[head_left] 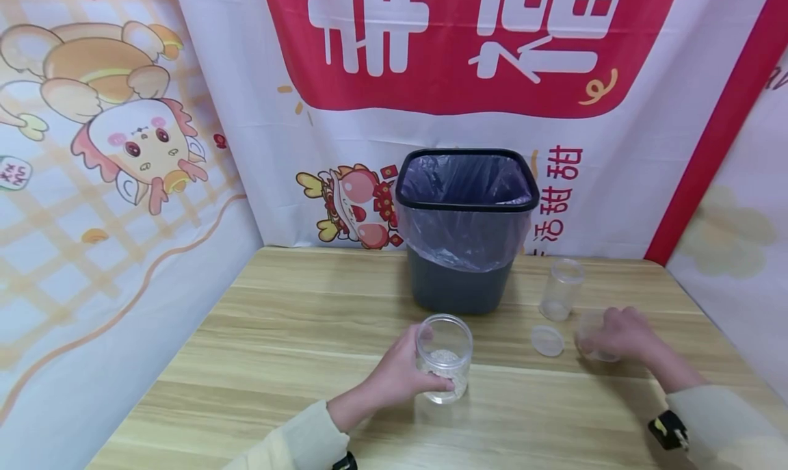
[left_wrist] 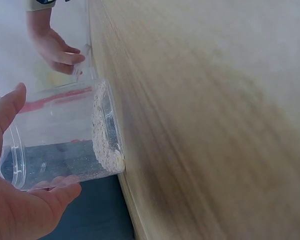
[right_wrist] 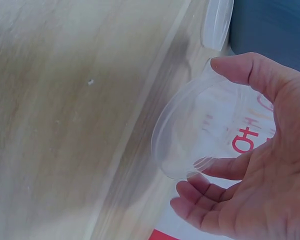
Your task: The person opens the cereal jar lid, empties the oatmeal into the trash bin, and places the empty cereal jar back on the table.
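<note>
My left hand (head_left: 400,374) holds a clear plastic jar (head_left: 444,333), thumb on the near side and fingers round the far side. The jar stands upright without a lid, and a layer of pale grains (left_wrist: 104,130) covers its bottom. To the right, my right hand (head_left: 622,333) grips a clear plastic container (right_wrist: 185,130) between thumb and fingers; a wide translucent rim shows at its table end. In the head view the hand partly hides it. A loose round lid (head_left: 547,341) lies flat just left of that hand. Behind the lid stands another clear jar (head_left: 560,292), with no visible contents.
A dark grey bin (head_left: 458,289) with a clear bag over its rim stands behind the left jar, near the back edge of the wooden table (head_left: 295,319). Printed cloth (head_left: 345,128) hangs behind and at both sides. A small white speck (right_wrist: 90,82) lies on the wood.
</note>
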### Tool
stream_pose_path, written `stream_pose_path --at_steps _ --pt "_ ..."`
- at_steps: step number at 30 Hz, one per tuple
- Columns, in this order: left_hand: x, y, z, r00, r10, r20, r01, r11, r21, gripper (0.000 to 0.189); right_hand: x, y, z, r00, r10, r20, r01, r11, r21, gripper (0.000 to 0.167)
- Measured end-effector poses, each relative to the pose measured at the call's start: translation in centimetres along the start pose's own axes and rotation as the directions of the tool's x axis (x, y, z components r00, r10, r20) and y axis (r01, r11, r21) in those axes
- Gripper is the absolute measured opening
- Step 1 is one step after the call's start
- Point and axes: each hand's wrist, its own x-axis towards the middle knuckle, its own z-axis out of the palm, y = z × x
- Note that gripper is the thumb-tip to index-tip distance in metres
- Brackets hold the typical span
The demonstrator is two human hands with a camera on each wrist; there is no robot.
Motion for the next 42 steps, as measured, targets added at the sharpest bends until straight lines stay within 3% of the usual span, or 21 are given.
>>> stream_pose_path --at_steps 6,16,28,42 --pt "0.00 -0.14 0.05 1.000 0.005 0.000 -0.005 1.000 -0.007 0.095 0.52 0.20 0.43 1.000 -0.001 0.017 0.001 1.000 0.005 0.061" --pt "0.00 0.04 -0.02 1.000 -0.002 0.002 0.002 1.000 -0.002 0.094 0.80 0.35 0.67 0.999 -0.022 0.030 0.022 1.000 0.007 0.050" --pt "-0.03 0.19 -0.16 1.000 -0.003 0.004 0.003 1.000 0.001 0.094 0.84 0.41 0.61 0.996 0.003 0.091 -0.005 1.000 0.022 0.050" --pt "-0.02 0.25 -0.24 1.000 0.003 0.008 -0.003 1.000 0.006 0.096 0.49 0.67 0.57 0.992 0.059 0.112 -0.064 0.997 0.040 0.082"
